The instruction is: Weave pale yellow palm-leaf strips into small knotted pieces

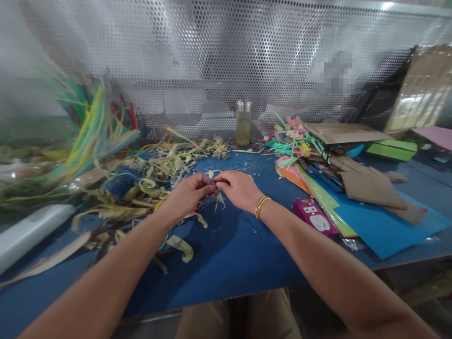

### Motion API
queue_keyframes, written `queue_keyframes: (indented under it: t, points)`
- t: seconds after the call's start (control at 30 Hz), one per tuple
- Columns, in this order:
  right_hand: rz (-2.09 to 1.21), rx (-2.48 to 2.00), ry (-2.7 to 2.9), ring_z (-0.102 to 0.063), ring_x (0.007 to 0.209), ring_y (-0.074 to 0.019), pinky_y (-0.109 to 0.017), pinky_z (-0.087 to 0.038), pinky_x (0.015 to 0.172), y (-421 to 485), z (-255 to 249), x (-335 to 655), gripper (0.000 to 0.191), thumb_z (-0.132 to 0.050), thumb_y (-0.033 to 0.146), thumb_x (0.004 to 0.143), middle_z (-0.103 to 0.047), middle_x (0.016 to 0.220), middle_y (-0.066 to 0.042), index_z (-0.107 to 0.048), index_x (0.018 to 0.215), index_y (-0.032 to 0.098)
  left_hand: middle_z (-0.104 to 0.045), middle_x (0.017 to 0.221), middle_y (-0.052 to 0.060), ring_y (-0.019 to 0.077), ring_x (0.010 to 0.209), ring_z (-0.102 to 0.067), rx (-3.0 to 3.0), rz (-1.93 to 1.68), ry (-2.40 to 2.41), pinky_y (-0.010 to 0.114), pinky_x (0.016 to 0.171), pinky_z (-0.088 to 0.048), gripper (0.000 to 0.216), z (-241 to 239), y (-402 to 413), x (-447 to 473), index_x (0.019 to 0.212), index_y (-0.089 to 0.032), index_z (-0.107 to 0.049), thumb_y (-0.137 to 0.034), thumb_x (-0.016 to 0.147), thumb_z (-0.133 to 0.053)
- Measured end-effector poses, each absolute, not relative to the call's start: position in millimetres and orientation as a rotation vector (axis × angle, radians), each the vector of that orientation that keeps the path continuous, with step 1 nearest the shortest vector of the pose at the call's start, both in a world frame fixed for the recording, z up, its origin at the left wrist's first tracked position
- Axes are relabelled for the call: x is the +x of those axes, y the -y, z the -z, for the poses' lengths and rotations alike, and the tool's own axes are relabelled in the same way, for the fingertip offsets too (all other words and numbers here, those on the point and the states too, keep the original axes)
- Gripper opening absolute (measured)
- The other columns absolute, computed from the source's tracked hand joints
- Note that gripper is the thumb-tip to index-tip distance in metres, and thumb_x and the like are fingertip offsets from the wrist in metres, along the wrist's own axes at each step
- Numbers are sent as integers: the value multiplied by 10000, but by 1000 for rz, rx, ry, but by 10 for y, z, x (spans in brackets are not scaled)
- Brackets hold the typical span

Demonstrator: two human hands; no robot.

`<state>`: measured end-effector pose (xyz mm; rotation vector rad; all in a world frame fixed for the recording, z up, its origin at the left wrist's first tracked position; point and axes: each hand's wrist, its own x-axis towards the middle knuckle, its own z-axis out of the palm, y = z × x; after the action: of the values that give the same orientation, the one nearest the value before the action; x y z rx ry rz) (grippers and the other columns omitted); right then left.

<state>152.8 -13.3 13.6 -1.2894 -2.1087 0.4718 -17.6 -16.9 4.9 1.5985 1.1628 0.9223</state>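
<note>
My left hand [190,193] and my right hand [237,187] meet above the blue table, both with fingers pinched together. A small bunch of pale dried strands [219,201] hangs from between their fingertips. Where the fingers close, the upper part of the bunch is hidden. Close by on the left, a loose heap of dried, curled leaf strips [144,198] reaches almost to my left hand. A curled strip [183,247] lies nearer the front, below that hand.
A glass bottle [243,126] stands at the back against a perforated metal screen [216,54]. On the right are a purple power socket [315,217], blue paper [380,231] and cardboard pieces [373,188]. Colourful strips [89,128] and a white long object [24,238] occupy the left.
</note>
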Motion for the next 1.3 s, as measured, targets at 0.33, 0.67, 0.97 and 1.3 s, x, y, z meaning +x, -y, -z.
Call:
queue_keyframes:
  t: [0.33, 0.67, 0.97, 1.3]
  points:
    - [-291, -1367, 2098, -595, 839, -181, -320, -346, 769, 145, -212, 1559, 155, -560, 291, 864, -701, 845, -24, -649, 767, 210, -642, 684, 14, 122, 609, -567, 1388, -986, -1188, 222, 517, -382, 277, -101, 206, -158, 696, -185, -539, -336, 621, -759]
    - [-332, -1223, 2187, -590, 833, -177, -312, -382, 772, 160, -180, 1545, 129, -567, 275, 834, -684, 839, -20, -627, 745, 204, -588, 673, -21, 112, 615, -541, 1570, -1064, -1178, 238, 592, -431, 290, -77, 149, -225, 723, -176, -576, -305, 580, -793]
    - [-534, -1141, 2008, -645, 900, -159, -291, -473, 822, 87, 7, 1493, 220, -514, 88, 812, -709, 942, -32, -614, 974, 200, -626, 751, 16, 157, 712, -603, 1922, -1120, -1195, 278, 699, -481, 164, -53, 144, -190, 760, -185, -580, -301, 708, -685]
    - [-645, -1208, 1897, -658, 775, -167, -285, -486, 702, 70, -5, 1501, 108, -619, 202, 790, -737, 842, -18, -703, 855, 222, -707, 927, 69, 199, 841, -642, 2071, -1259, -1388, 287, 742, -494, 100, -25, 179, -173, 750, -190, -647, -289, 742, -639]
